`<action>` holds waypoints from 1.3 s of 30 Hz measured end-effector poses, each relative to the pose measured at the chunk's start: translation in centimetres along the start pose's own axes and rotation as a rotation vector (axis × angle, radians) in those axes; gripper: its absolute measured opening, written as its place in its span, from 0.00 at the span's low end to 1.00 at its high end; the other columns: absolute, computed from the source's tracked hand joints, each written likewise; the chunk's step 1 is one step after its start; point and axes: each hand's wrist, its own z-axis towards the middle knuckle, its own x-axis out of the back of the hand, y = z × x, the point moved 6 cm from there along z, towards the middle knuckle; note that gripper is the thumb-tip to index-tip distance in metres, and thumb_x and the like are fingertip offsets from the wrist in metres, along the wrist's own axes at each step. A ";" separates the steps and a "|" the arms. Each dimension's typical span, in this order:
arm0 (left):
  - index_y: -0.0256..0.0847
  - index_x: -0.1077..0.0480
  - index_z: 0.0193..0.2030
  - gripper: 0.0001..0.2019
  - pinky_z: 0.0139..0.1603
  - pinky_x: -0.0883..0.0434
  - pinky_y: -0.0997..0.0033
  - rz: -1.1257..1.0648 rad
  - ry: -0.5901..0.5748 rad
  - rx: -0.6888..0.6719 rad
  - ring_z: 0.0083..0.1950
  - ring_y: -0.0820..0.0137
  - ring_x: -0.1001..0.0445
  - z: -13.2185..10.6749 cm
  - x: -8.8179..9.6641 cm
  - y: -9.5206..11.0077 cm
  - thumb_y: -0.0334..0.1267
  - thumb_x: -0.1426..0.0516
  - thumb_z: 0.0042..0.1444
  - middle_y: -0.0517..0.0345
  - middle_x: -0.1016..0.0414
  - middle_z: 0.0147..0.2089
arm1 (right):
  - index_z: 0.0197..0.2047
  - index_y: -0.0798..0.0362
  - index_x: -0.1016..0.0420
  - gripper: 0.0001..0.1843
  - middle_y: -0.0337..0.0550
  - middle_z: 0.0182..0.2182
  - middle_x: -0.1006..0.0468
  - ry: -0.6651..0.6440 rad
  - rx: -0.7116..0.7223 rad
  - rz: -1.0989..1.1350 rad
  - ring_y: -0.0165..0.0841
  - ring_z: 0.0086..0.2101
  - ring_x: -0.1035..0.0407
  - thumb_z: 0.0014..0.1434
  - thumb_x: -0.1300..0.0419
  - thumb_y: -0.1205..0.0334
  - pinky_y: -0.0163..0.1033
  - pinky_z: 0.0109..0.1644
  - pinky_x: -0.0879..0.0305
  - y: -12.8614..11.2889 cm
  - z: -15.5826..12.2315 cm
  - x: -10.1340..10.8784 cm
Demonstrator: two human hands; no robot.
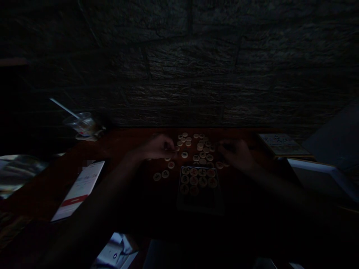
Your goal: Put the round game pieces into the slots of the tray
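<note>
Round pale xiangqi pieces [184, 154] with red or dark characters lie loose on the dark wooden table, some stacked. In front of them a shallow box [200, 203] holds several pieces in rows, its nearest row partly filled. My left hand [160, 147] is at the left side of the loose pieces, fingers curled in a pinch; whatever is between them is too dark and blurred to make out. On the right side, my right hand [235, 152] reaches in close to a red-marked piece [219, 164]. Its fingers are bent downward, but shadow and blur hide their tips.
A lit phone [80, 190] lies at the left. Behind it stands a plastic cup [85, 125] with a straw. At the right are a flat printed box or lid [283, 144] and an open white-lined box part [319, 179]. A stone wall [179, 74] borders the table's back.
</note>
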 end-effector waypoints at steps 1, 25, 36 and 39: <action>0.42 0.17 0.37 0.12 0.33 0.33 0.72 0.045 -0.010 -0.007 0.36 0.66 0.22 0.0 0.0 0.2 0.46 0.31 0.50 0.54 0.19 0.36 | 0.34 0.55 0.15 0.16 0.45 0.29 0.15 0.005 0.011 -0.003 0.36 0.27 0.23 0.58 0.42 0.55 0.37 0.30 0.34 -0.1 0.0 0.0; 0.36 0.23 0.58 0.15 0.37 0.26 0.73 -0.495 0.264 -0.234 0.34 0.74 0.22 1.2 -3.8 6.2 0.37 0.42 0.68 0.51 0.17 0.41 | 0.43 0.51 0.16 0.16 0.44 0.39 0.14 -0.011 0.018 0.295 0.36 0.34 0.21 0.66 0.40 0.49 0.39 0.35 0.27 -2.2 -1.5 -1.1; 0.36 0.21 0.50 0.14 0.37 0.23 0.73 -0.824 0.164 -0.225 0.34 0.73 0.19 1.7 -4.8 8.4 0.41 0.34 0.62 0.53 0.15 0.39 | 0.38 0.53 0.17 0.21 0.37 0.25 0.24 -0.120 -0.099 0.604 0.26 0.20 0.37 0.58 0.30 0.42 0.33 0.23 0.41 -3.6 -2.0 -2.1; 0.38 0.20 0.52 0.14 0.41 0.21 0.73 -0.868 0.143 -0.190 0.37 0.71 0.16 0.9 -5.3 8.1 0.40 0.33 0.62 0.52 0.14 0.42 | 0.36 0.53 0.16 0.19 0.38 0.25 0.23 -0.123 -0.085 0.602 0.26 0.23 0.36 0.58 0.30 0.43 0.33 0.25 0.41 -3.9 -2.2 -2.1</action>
